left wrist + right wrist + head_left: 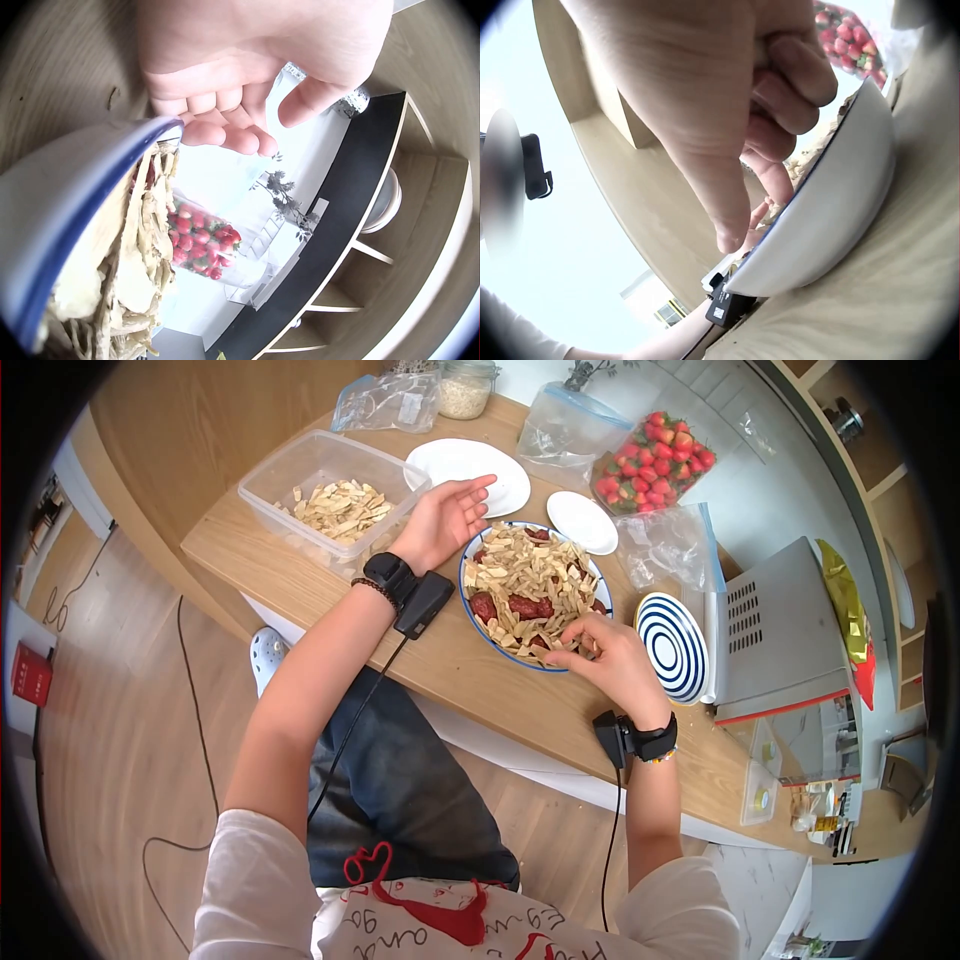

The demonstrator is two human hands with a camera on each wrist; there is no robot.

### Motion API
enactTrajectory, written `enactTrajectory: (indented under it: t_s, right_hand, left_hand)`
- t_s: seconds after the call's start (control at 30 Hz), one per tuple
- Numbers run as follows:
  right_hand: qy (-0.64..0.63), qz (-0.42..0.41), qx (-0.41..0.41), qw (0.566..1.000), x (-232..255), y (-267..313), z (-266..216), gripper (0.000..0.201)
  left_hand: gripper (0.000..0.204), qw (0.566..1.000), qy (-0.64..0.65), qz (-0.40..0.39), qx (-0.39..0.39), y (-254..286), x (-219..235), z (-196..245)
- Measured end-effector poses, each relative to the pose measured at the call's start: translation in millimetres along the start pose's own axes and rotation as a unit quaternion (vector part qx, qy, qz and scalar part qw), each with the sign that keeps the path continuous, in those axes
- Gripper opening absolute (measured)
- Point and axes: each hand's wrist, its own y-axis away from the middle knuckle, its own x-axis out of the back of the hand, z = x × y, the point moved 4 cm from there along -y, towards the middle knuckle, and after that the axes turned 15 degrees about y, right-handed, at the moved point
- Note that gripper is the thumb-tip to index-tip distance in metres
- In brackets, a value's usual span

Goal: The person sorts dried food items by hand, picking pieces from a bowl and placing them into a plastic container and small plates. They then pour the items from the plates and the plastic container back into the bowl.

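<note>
Two hands at work here, and one bowl (840,195) between them on the wooden counter (430,672), blue-rimmed and heaped with pale slices (520,570), too many to count, with at least four dark red fruits (530,607) showing among them! The left hand (445,520) is at the far left rim, palm turned up, fingers loosely bent, gripping nothing. Over on the near right side, the right hand (612,660) leans over the edge, thumb and forefinger parted, the other fingers bent, forefinger reaching down to the slices and the hand covering that part of the bowl from above. One clear plastic tub (262,478) sits to the left, a smaller pile of slices inside, and the left hand lies between it and the bowl. Three plates in all: a large white plate (428,453) beyond the left fingers, a small white plate (582,523) just behind the bowl, a blue-ringed plate (672,648) just right of the right hand. Three clear bags (665,550) lie about, one pack of strawberries (650,468) stands behind, one jar (465,390) is at the back, and one grey appliance (785,635) closes off the right side.
</note>
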Motion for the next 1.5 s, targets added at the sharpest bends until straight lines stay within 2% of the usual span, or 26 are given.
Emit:
enactTrajectory:
  t_s: [0.13, 0.23, 0.53, 0.73, 0.83, 0.93, 1.0, 1.03, 1.07, 1.17, 1.2, 1.3, 1.4, 1.5]
  right_hand:
    - [0.013, 0.048, 0.043, 0.998, -4, 2, -1, 0.031]
    - [0.010, 0.054, 0.043, 0.998, -9, 2, 2, 0.031]
    - [-0.017, -0.013, 0.005, 1.000, -6, -1, -1, 0.022]
    - [-0.028, -0.002, 0.009, 1.000, -8, -1, -1, 0.021]
    - [-0.058, -0.014, -0.051, 0.997, -7, -1, 5, 0.019]
    - [-0.197, 0.036, -0.088, 0.976, -17, -2, 27, 0.020]
    - [-0.378, 0.012, -0.151, 0.913, -12, -1, 34, 0.019]
    - [-0.463, 0.000, -0.181, 0.868, -11, -1, 35, 0.020]
    - [-0.544, 0.022, -0.206, 0.813, -11, -3, 35, 0.020]
    - [-0.723, 0.015, -0.154, 0.673, -14, -8, 50, 0.020]
    - [-0.785, -0.002, -0.100, 0.611, -15, -12, 54, 0.019]
    - [-0.820, 0.036, -0.109, 0.561, -18, -12, 63, 0.017]
    - [-0.799, 0.066, -0.151, 0.579, -20, -12, 60, 0.019]
    - [-0.826, 0.038, -0.143, 0.544, -23, -13, 55, 0.022]
  left_hand:
    - [0.041, 1.000, 0.000, -0.005, 0.005, -2, 1, 0]
    - [0.041, 1.000, 0.004, -0.006, 0.007, -2, 1, 0]
    - [0.041, 1.000, 0.003, 0.001, 0.005, -2, 2, 0]
    - [0.041, 1.000, -0.001, 0.000, 0.005, -2, 1, -1]
    - [0.040, 1.000, -0.002, 0.002, 0.006, -2, 2, -1]
    - [0.039, 1.000, 0.000, 0.008, 0.007, -2, 2, -1]
    - [0.039, 1.000, -0.002, 0.009, 0.006, -2, 2, -1]
    - [0.038, 1.000, -0.003, 0.009, 0.006, -1, 2, 0]
    - [0.038, 1.000, -0.005, 0.011, 0.002, -1, 1, 0]
    - [0.038, 1.000, -0.009, 0.016, -0.004, 0, 0, -1]
    - [0.038, 1.000, -0.008, 0.016, -0.004, -1, 1, 0]
    - [0.037, 1.000, -0.007, 0.013, -0.003, -1, 2, 0]
    - [0.037, 1.000, -0.004, 0.015, -0.005, -1, 2, 1]
    - [0.036, 1.000, -0.011, 0.013, -0.008, -1, 5, 1]
